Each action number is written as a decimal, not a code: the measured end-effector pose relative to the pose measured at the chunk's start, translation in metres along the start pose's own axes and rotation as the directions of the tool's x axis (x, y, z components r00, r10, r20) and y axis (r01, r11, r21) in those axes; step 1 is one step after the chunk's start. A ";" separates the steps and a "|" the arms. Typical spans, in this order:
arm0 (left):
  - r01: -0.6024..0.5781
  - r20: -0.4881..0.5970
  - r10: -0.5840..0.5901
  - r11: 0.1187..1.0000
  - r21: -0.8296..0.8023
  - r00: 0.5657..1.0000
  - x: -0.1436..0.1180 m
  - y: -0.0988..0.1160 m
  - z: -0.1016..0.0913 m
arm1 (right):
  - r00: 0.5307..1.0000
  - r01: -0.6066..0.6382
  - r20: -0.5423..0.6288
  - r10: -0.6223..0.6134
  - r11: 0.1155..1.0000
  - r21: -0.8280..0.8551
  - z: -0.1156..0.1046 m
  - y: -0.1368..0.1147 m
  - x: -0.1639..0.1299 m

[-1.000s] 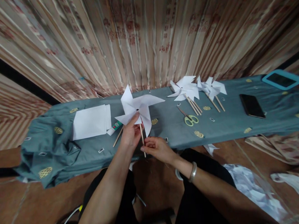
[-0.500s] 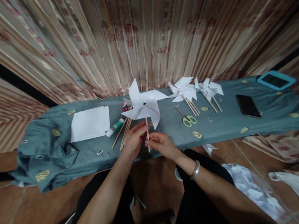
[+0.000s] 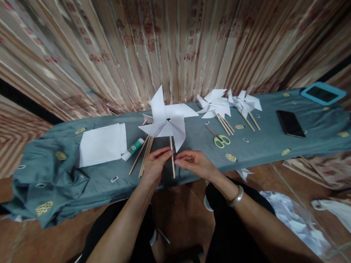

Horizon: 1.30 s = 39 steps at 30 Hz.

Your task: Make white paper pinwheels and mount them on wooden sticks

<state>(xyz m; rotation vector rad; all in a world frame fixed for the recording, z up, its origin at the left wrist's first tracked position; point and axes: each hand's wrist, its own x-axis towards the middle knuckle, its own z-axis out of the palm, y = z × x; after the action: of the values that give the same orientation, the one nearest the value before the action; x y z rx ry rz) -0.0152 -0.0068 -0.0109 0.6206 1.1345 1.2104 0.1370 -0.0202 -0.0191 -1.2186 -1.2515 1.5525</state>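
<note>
White paper makes the pinwheel (image 3: 166, 122), and it stands up on a thin wooden stick (image 3: 172, 157). Both hands hold the stick, one on each side. The left hand (image 3: 155, 164) pinches it with the fingertips. The right hand (image 3: 195, 163) pinches it from the other side, and a silver bangle (image 3: 235, 197) sits on that wrist. The pinwheel is up above the front edge of a long table with a green cloth (image 3: 62, 174).

More sticks (image 3: 144, 151) lie on the cloth just left of the hands. A glue tube (image 3: 131, 149) lies near them, beside a stack of white paper (image 3: 100, 144). To the right lie scissors (image 3: 220, 138) with pale handles. Behind them rest two more pinwheels (image 3: 229, 102). A black phone (image 3: 290, 123) lies farther right, and a blue tablet (image 3: 322, 93) is at the far end. A striped curtain (image 3: 170, 44) hangs behind the table.
</note>
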 end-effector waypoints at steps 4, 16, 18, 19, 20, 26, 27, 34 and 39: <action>0.011 -0.002 -0.011 1.000 0.011 1.000 0.001 -0.002 -0.001 | 0.987 0.030 -0.164 -0.002 0.985 0.171 -0.018 -0.013 0.004; 0.001 0.059 -0.004 0.999 0.049 0.998 0.001 -0.013 0.006 | 0.977 0.096 -0.215 -0.008 0.909 0.405 -0.019 -0.021 0.010; -0.002 0.068 -0.001 0.999 0.037 0.998 0.002 -0.014 0.006 | 0.977 0.091 -0.214 0.000 0.905 0.416 -0.019 -0.021 0.009; -0.002 0.071 0.000 0.999 0.034 0.997 0.002 -0.015 0.006 | 0.977 0.089 -0.212 0.002 0.904 0.418 -0.019 -0.021 0.009; -0.003 0.074 0.001 0.999 0.032 0.997 0.002 -0.015 0.006 | 0.978 0.087 -0.210 0.003 0.904 0.418 -0.019 -0.021 0.008; -0.015 0.123 0.008 0.998 0.057 0.992 0.001 -0.018 0.006 | 0.984 0.092 -0.176 -0.036 0.943 0.319 -0.013 -0.017 0.009; -0.018 0.128 0.010 0.998 0.061 0.992 0.001 -0.018 0.006 | 0.986 0.092 -0.161 -0.047 0.955 0.283 -0.012 -0.017 0.009; -0.025 0.074 0.018 0.996 0.091 0.997 0.003 -0.014 0.003 | 0.919 0.258 -0.270 -0.286 0.957 -0.133 -0.030 -0.019 -0.002; 0.006 0.066 -0.014 0.993 0.118 0.998 0.000 -0.013 0.001 | 0.682 0.307 -0.554 -0.477 0.875 -0.374 -0.064 -0.014 0.009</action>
<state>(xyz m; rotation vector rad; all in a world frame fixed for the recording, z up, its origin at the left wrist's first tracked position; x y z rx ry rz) -0.0093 -0.0103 -0.0223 0.7385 1.1577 1.1117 0.1972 0.0063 -0.0105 -1.3582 -1.1565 0.5764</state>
